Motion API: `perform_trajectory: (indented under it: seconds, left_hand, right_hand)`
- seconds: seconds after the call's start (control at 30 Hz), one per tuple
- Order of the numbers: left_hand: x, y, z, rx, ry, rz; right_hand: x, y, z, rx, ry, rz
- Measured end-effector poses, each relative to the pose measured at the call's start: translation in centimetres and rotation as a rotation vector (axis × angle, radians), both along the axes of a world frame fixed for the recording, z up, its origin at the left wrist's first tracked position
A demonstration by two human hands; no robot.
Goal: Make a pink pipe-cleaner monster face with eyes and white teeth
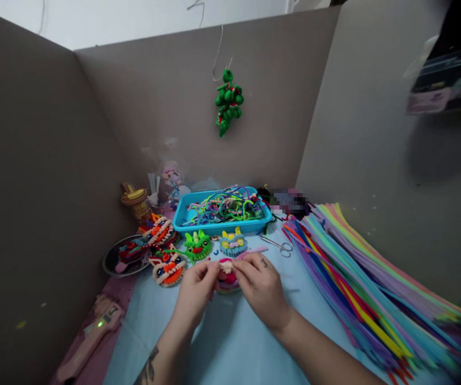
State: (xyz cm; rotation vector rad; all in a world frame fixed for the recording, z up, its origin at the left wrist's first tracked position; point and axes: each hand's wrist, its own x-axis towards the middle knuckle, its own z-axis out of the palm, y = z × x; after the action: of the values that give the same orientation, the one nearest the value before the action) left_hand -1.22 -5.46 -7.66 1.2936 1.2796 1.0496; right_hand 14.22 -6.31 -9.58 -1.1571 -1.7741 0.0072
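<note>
Between my two hands is a small pipe-cleaner piece (pixel 226 266), cream on top with bright pink beneath it. My left hand (pixel 199 283) pinches its left side between thumb and fingers. On the other side, my right hand (pixel 260 283) pinches the right edge, fingers bent. Part of the piece is hidden by my fingertips. Just beyond it lie a green pipe-cleaner animal head (pixel 197 246) and a blue one with yellow ears (pixel 233 243). An orange and cream head (pixel 168 269) rests to the left of my left hand.
A blue tray (pixel 182 216) holds tangled pipe-cleaner scraps. Scissors (pixel 281 246) lie to its right, near long bundled pipe cleaners (pixel 359 289). At left are a metal bowl (pixel 108 262), a lidded cup (pixel 135 199) and a pink glue gun (pixel 94 342). Grey partitions enclose the table; a green ornament (pixel 229 101) hangs behind.
</note>
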Motion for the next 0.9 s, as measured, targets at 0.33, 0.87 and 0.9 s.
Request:
perform_trajectory:
  seconds: [0.33, 0.87, 0.9]
  left_hand:
    - [-0.10, 0.21, 0.52, 0.009, -0.114, 0.039]
    - [-0.78, 0.29, -0.12, 0.162, -0.054, 0.057]
    - [-0.86, 0.29, -0.12, 0.173, -0.039, 0.049]
  right_hand:
    - [0.14, 0.63, -0.42, -0.053, 0.099, 0.047]
    - [0.33, 0.54, -0.08, -0.160, 0.237, 0.239]
    - [0.35, 0.61, -0.01, -0.184, 0.246, 0.242]
